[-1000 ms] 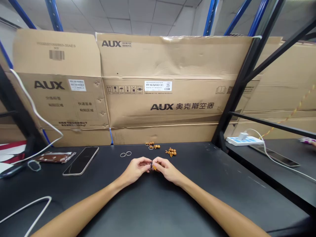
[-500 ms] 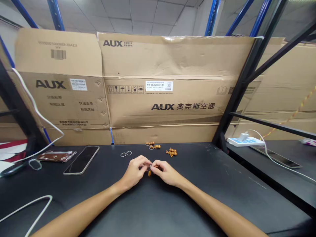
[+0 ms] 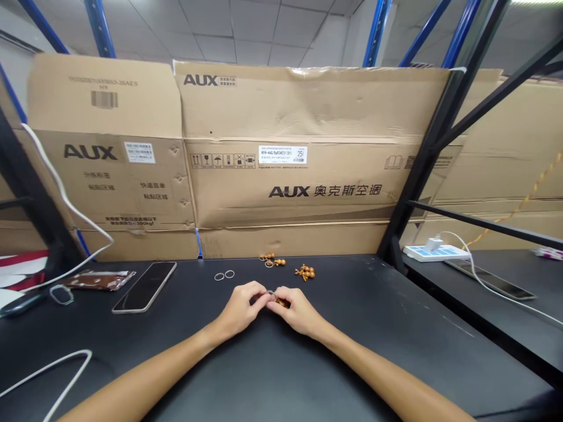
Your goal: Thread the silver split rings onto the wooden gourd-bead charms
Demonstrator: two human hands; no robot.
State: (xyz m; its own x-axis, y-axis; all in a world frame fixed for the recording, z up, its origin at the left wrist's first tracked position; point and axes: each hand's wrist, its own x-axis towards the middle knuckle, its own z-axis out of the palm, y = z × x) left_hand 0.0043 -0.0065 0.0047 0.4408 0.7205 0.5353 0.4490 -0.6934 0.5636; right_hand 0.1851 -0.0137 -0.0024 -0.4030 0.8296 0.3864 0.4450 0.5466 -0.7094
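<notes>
A black, smooth tabletop (image 3: 281, 369) is backed by tall sheets of brown cardboard printed with black AUX lettering (image 3: 325, 117), above which blue metal posts (image 3: 373, 35) and a pale tiled ceiling (image 3: 255, 29) are seen. At the middle of the tabletop, the left hand (image 3: 244, 303) and the right hand (image 3: 299, 308) are brought together, their fingertips nearly meeting. A thin silver metal ring (image 3: 271, 292) is pinched at the fingertips of the left hand, between the two hands, and a small glossy orange-brown beaded charm (image 3: 282, 302) is grasped between the thumb and curled fingers of the right hand, by which it is partly hidden; whether the ring and the charm are joined cannot be told. Beyond the hands, a small cluster of orange-brown beaded charms (image 3: 305, 272) is laid to the right, and more orange-brown charms with silver rings (image 3: 277, 262) are placed near the foot of the cardboard. Two loose silver rings (image 3: 229, 278) are set side by side beyond the left hand. Farther left, a black-screened smartphone with a pale edge (image 3: 145, 287) is laid flat beside a brown shiny packet (image 3: 101, 280). On the right, past a black metal frame (image 3: 422, 135), a white-and-blue power strip (image 3: 417, 252) is seen with a white plug (image 3: 433, 242) fitted into it.
</notes>
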